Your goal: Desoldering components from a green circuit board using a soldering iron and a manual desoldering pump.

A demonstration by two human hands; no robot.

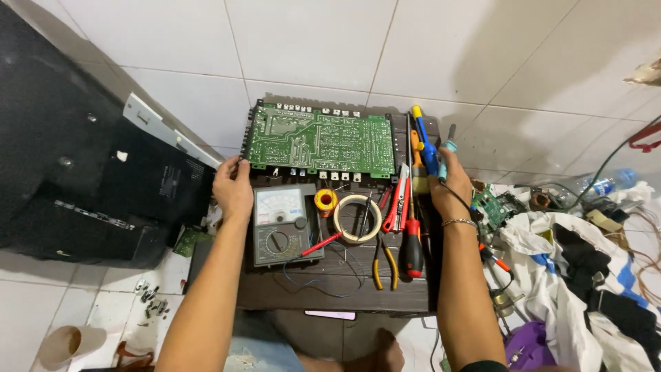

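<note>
Green circuit board [320, 141] at twelve o'clock — left hand [233, 187] pinches its corner; right hand [447, 189] clenches a teal-handled soldering iron [447, 148] — cup [63, 343] at seven, contents unclear.

One large green circuit board [320, 141] lies at twelve o'clock on the counter [344, 289], with one smaller board [497, 205] at three o'clock. One analogue multimeter [286, 224], one tape roll [357, 218], one solder spool [326, 201]. Two pliers: red-handled [397, 200], yellow-handled [384, 265]. Two hands: left hand [233, 187], right hand [449, 193].

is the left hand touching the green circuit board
Touching: the head view shows the left hand with its fingertips on the lower left corner of the green circuit board.
</note>
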